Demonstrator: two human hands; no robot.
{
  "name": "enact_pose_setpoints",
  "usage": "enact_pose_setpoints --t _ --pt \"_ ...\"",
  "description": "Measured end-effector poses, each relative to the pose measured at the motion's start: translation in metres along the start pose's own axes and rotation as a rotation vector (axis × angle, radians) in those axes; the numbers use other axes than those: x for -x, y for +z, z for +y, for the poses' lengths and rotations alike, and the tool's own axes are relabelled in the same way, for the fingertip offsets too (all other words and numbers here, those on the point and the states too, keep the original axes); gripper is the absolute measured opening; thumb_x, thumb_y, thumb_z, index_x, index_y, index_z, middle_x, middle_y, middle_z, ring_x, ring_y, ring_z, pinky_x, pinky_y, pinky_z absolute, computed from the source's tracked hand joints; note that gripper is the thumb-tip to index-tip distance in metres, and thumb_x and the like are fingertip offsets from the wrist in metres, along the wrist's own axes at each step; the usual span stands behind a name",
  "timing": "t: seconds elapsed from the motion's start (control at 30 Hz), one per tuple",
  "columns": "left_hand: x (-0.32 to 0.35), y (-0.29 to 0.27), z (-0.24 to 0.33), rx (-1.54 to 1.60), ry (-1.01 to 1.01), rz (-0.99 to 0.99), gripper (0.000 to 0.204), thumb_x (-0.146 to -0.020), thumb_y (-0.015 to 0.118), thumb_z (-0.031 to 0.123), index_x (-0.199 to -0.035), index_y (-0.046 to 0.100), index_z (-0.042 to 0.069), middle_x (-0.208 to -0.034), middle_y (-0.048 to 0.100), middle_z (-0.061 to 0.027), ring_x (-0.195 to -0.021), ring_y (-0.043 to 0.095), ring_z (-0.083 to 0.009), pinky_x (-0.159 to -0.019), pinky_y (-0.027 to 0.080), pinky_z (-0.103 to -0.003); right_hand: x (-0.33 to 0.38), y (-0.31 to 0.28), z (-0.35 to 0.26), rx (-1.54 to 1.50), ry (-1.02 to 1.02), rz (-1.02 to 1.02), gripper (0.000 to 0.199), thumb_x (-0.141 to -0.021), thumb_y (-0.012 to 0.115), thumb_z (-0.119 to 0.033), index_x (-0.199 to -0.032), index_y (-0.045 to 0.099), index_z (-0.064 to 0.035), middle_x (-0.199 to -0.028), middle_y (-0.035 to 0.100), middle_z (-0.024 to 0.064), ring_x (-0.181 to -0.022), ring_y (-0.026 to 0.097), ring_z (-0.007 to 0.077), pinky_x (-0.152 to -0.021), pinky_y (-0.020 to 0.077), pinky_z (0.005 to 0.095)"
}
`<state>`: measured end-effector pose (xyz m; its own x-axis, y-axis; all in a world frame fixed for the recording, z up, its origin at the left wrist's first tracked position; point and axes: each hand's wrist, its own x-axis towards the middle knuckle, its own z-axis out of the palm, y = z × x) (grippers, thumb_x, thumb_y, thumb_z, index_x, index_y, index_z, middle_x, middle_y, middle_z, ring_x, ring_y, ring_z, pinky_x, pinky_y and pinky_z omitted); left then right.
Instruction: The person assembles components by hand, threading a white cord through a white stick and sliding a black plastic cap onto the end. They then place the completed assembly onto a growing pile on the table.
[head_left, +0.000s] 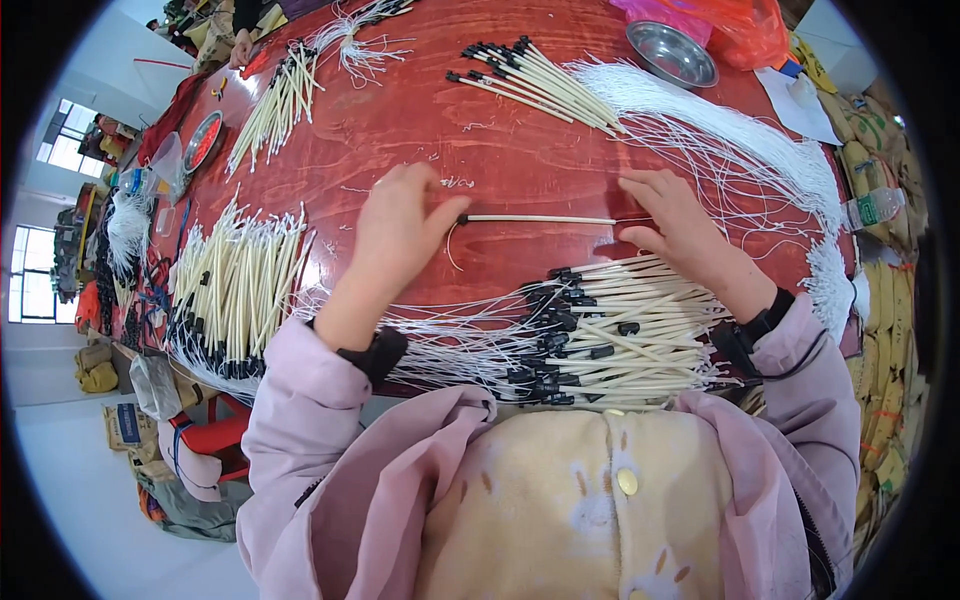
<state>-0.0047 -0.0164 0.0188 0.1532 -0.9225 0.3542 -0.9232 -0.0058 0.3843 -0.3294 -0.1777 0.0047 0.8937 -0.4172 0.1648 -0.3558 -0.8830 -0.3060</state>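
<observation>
Head view, stick [540, 219] lying crosswise, left-right

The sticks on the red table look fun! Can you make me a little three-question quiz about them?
1. True or false: the single cream stick lies flat between the left hand and the right hand.
2. What colour is the cap on that stick's left end? A) black B) green C) yellow
3. Fill in: the round metal bowl sits at the table's far ____ side.

Key
1. True; both hands rest on the red table at the stick's two ends.
2. A, black, like the caps in the big stick pile near the person's body.
3. Right.
</observation>
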Motion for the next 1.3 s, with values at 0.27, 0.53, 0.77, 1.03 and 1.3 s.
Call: enact_pose_setpoints --t 0.27,0.53,0.77,1.03,1.3 --pt "0.039 0.031 -0.008 0.006 -0.247 -0.194 0.015 -0.091 0.065 0.016 -0.09 0.063 0.0 -0.085 0.066 -0.0204 -0.082 0.066 -0.041 -0.073 0.05 -0.047 -0.044 0.028 -0.024 0.106 -0.158 0.028 0.021 -0.077 0.073 -0.011 -0.095 0.065 -0.0048 -0.102 0.061 0.0094 -0.104 0.055 0.0292 -0.094 0.0421 0.0414" --pt "0.031 -0.006 -0.033 -0.137 -0.203 -0.116 0.017 -0.096 0.06 0.015 -0.098 0.061 -0.001 -0.092 0.069 -0.0199 -0.081 0.069 -0.0354 -0.071 0.053 -0.046 -0.027 0.006 -0.018 0.155 -0.221 0.09 0.013 -0.072 0.071 -0.004 -0.076 0.059 -0.0068 -0.081 0.058 0.0054 -0.089 0.055 0.026 -0.085 0.0419 0.0388" --pt "0.045 -0.034 0.052 0.755 -0.503 -0.331 0.03 -0.102 0.06 0.023 -0.117 0.063 -0.004 -0.073 0.058 0.0016 -0.065 0.052 -0.0041 -0.054 0.041 -0.024 0.004 -0.051 -0.046 -0.089 -0.229 0.193 0.019 -0.068 0.072 0.0 -0.077 0.057 -0.007 -0.082 0.059 0.0053 -0.084 0.055 0.0258 -0.083 0.0423 0.0369" --pt "0.05 -0.079 0.052 0.825 -0.424 -0.601 0.026 -0.104 0.055 0.019 -0.119 0.066 0.0 -0.06 0.047 0.0068 -0.054 0.04 -0.0013 -0.048 0.03 -0.021 0.046 -0.08 -0.048 -0.012 -0.19 0.208 0.021 -0.068 0.071 0.003 -0.078 0.056 -0.007 -0.084 0.06 0.0043 -0.086 0.056 0.0254 -0.083 0.0421 0.0384" --pt "0.146 -0.157 -0.084 0.526 -0.825 -0.238 0.007 -0.099 0.061 0.013 -0.098 0.062 0.006 -0.08 0.056 -0.0001 -0.069 0.05 -0.0067 -0.06 0.038 -0.023 0.105 -0.108 -0.063 -0.161 -0.072 -0.081 0.022 -0.069 0.077 -0.006 -0.077 0.056 -0.0083 -0.086 0.061 0.0027 -0.088 0.055 0.0257 -0.085 0.0414 0.0403"
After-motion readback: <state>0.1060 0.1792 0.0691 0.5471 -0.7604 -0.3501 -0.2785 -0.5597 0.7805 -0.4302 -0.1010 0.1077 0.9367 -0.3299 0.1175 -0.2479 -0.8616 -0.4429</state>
